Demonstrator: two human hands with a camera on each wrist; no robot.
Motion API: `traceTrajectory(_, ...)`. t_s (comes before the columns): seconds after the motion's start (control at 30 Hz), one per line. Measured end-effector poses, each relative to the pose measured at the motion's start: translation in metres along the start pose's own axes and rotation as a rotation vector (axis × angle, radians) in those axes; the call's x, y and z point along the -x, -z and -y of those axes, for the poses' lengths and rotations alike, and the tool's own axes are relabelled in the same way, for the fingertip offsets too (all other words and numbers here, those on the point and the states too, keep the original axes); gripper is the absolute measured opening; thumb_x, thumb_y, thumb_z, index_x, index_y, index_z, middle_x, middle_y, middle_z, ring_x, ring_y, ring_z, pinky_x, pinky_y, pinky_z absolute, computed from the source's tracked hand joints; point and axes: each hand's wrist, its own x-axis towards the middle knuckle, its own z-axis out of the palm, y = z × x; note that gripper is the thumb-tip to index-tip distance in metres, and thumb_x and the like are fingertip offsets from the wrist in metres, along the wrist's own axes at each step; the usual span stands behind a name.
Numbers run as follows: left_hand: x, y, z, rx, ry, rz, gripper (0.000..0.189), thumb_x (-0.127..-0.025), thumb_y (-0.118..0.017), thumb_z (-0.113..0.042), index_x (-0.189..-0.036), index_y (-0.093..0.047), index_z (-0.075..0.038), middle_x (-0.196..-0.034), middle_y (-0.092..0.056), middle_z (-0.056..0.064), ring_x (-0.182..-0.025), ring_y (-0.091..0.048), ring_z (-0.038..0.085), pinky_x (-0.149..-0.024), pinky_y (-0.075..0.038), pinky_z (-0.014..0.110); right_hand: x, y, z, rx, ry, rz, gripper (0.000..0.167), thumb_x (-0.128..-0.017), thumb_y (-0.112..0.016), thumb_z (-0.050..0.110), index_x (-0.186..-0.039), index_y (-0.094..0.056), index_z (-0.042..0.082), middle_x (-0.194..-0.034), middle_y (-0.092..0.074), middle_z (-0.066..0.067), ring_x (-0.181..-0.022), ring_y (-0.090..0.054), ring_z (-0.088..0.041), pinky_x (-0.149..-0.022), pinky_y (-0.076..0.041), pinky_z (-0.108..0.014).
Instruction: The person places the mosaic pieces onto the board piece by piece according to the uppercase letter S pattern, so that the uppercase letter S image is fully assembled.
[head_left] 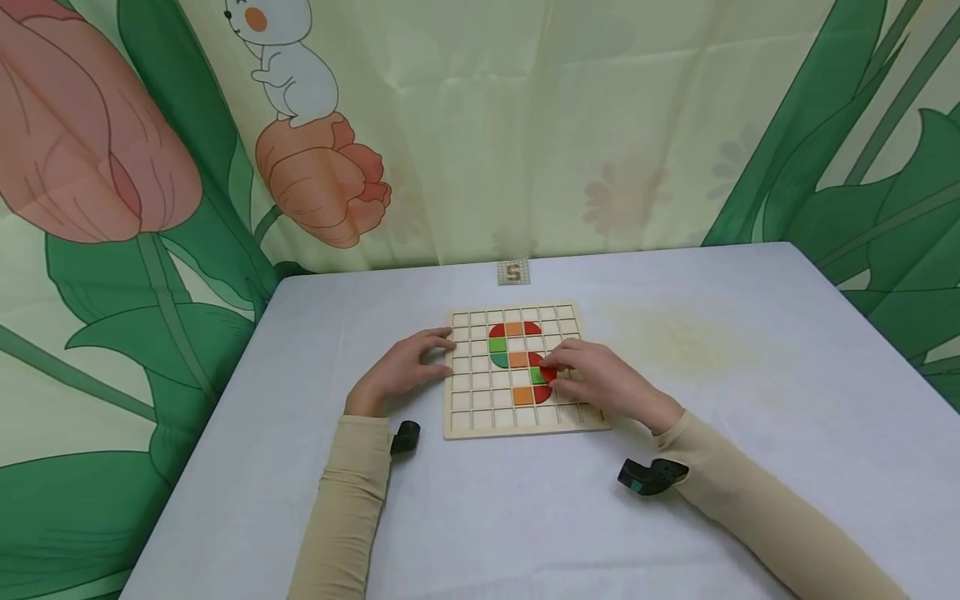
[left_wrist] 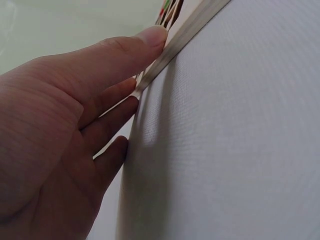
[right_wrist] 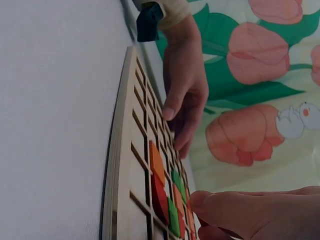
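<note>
A wooden grid board [head_left: 480,421] lies on the table, with coloured tiles in an S-like shape. Among them are an orange square [head_left: 522,396], a green square [head_left: 497,344], a teal rounded tile [head_left: 499,360] and a red rounded tile [head_left: 542,394]. My right hand [head_left: 603,379] pinches another red rounded tile [head_left: 549,370] between thumb and fingers, overlapping a green square [head_left: 536,377] in the head view. At the board's left edge rests my left hand [head_left: 401,367], its thumb [left_wrist: 152,37] against the wooden rim and its fingers loosely bent.
Behind the board lies a small card [head_left: 513,272] printed with an S figure on a grid. A white cloth [head_left: 480,517] covers the table. The back edge meets a curtain [head_left: 525,167] with tulips and a white animal. Each wrist carries a black camera [head_left: 652,477].
</note>
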Motion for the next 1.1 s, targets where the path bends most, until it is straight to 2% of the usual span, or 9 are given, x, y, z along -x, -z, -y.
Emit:
traceTrajectory(0.17,0.000,0.000,0.000,-0.007,-0.001,-0.003,0.046,-0.089,-0.074,-0.025,-0.131,-0.062,-0.011,-0.154,-0.039,0.000,-0.144,-0.028,0.021,-0.116,-0.026,0.041,-0.013,-0.012,0.013,0.024,0.066,0.027,0.026,-0.086,-0.075,0.009,-0.111,-0.071,0.005,-0.106,-0.066,-0.002,-0.094,-0.061,-0.017,-0.082,-0.053,-0.033)
traceTrajectory(0.6,0.000,0.000,-0.001,-0.010,-0.010,-0.009,0.044,-0.089,-0.073,-0.023,-0.130,-0.062,-0.011,-0.153,-0.040,0.001,-0.144,-0.029,0.022,-0.116,-0.026,0.041,-0.027,-0.032,0.028,0.022,0.098,0.094,0.023,-0.089,-0.072,0.013,-0.111,-0.071,0.007,-0.106,-0.065,0.000,-0.099,-0.057,-0.017,-0.090,-0.048,-0.036)
traceTrajectory(0.8,-0.001,0.000,0.001,-0.023,-0.003,-0.005,0.043,-0.090,-0.073,-0.025,-0.130,-0.062,-0.012,-0.153,-0.039,0.000,-0.144,-0.029,0.021,-0.116,-0.026,0.041,-0.030,-0.038,0.031,0.045,0.118,0.110,0.021,-0.089,-0.072,0.013,-0.110,-0.072,0.009,-0.100,-0.064,0.001,-0.094,-0.055,-0.015,-0.085,-0.049,-0.032)
traceTrajectory(1.1,-0.001,-0.001,0.002,-0.017,0.008,0.000,0.044,-0.090,-0.073,-0.025,-0.130,-0.062,-0.012,-0.154,-0.039,-0.001,-0.144,-0.028,0.021,-0.117,-0.025,0.041,-0.030,-0.039,0.032,0.067,0.135,0.084,0.016,-0.088,-0.072,0.012,-0.103,-0.073,0.011,-0.091,-0.058,0.003,-0.084,-0.050,-0.012,-0.075,-0.046,-0.027)
